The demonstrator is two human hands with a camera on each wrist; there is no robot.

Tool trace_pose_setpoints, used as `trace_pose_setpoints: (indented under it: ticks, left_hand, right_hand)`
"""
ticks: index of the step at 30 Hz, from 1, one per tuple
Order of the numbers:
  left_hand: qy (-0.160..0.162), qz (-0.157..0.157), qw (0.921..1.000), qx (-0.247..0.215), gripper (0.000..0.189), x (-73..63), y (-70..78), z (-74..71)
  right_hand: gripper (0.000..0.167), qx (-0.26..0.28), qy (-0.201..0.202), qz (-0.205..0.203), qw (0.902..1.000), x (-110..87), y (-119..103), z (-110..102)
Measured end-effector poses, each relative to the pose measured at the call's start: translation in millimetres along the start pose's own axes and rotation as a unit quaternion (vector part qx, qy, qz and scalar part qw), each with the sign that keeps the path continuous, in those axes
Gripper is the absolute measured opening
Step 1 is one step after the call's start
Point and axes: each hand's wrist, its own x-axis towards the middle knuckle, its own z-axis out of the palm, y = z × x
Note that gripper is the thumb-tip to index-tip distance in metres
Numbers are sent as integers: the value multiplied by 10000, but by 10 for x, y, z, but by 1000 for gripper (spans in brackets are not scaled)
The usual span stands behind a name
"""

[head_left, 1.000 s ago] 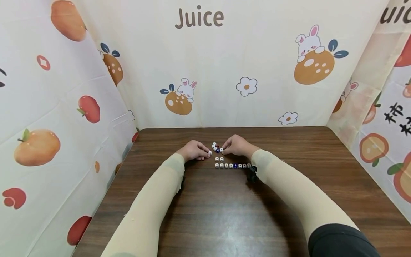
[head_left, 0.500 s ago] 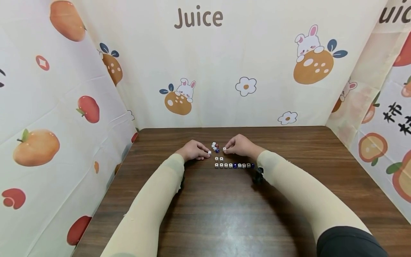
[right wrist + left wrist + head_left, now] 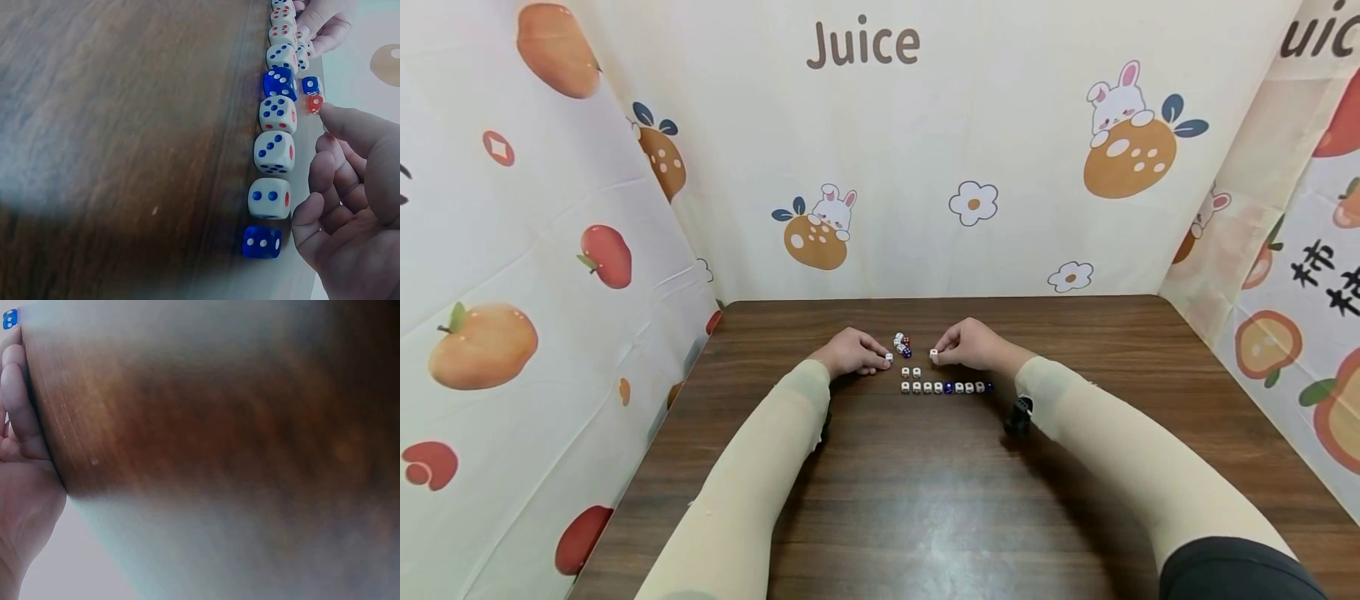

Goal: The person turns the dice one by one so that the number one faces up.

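Observation:
My left hand (image 3: 852,351) pinches a white die (image 3: 889,357) at its fingertips, left of a small cluster of dice. To the right of that cluster, my right hand (image 3: 973,345) holds another white die (image 3: 933,354) between thumb and fingers. The cluster has white dice (image 3: 898,339), a red die (image 3: 906,341) and a blue die (image 3: 907,352). Nearer me runs a straight row of mostly white dice (image 3: 927,387); a blue die (image 3: 262,242) ends it on the right. Two white dice (image 3: 917,372) sit behind the row's left end. In the right wrist view, my right hand's fingers hide its die.
The dice are on a brown wood-grain table (image 3: 880,492). Fruit-printed cloth (image 3: 880,133) hangs behind the table and along both sides. A dark wrist camera (image 3: 1018,415) sits under my right wrist, close to the row's right end.
My right hand has moved right, away from the cluster, carrying its white die. Its wrist has uncovered the blue die at the row's right end. My left hand has stayed put.

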Motion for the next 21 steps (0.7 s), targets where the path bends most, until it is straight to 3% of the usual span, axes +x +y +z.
trace_pose_setpoints:
  ticks: [10, 21]
  left_hand:
    - [-1, -35, 10000, -22, 20, 8, -11, 5]
    - [12, 35, 10000, -11, 20, -32, 13, 9]
  right_hand:
    - [13, -7, -225, -187, 9996, -29, 54, 21]
    - [11, 154, -562, -472, 9972, -45, -54, 74]
